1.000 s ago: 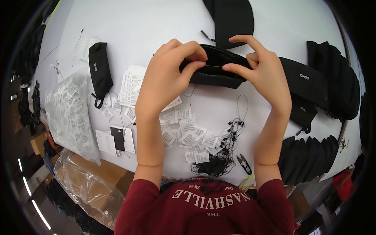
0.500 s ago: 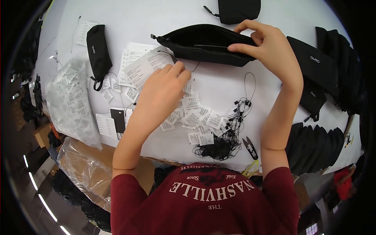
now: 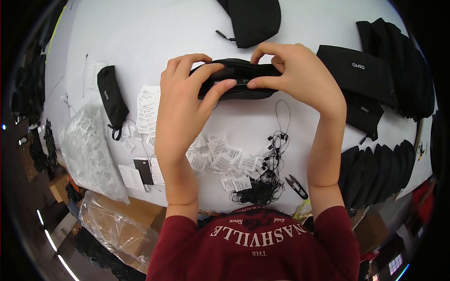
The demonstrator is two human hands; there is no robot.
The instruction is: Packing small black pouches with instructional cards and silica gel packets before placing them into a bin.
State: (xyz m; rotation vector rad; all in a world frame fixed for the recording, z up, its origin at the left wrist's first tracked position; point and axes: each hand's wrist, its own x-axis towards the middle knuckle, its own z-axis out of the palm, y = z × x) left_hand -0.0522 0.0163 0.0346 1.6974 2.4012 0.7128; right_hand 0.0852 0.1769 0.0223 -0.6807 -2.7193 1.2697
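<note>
A black zip pouch (image 3: pixel 243 94) stands with its mouth spread wide between my two hands. My left hand (image 3: pixel 182 98) grips its left end, thumb at the near rim and fingers over the far side. My right hand (image 3: pixel 304 75) pinches the right end, its thumb inside the opening near the left thumb. The pouch's inside is dark, and its contents cannot be made out. Nearer to me lie small white printed labels (image 3: pixel 224 157) and a tangle of black cords (image 3: pixel 262 187). A stack of white printed cards (image 3: pixel 148 105) sits beside my left wrist.
Black thread snips (image 3: pixel 296 187) lie right of the cords. More black pouches are at the far side (image 3: pixel 258 23), right (image 3: pixel 351 70), lower right (image 3: pixel 375 173) and left (image 3: pixel 112 96). A clear bag of labels (image 3: pixel 91 145) and a plastic-lined carton (image 3: pixel 136 215) are left.
My left hand has moved from the printed cards up to the pouch and now holds its left end. The pouch sits nearer and squeezed shorter, its mouth wider.
</note>
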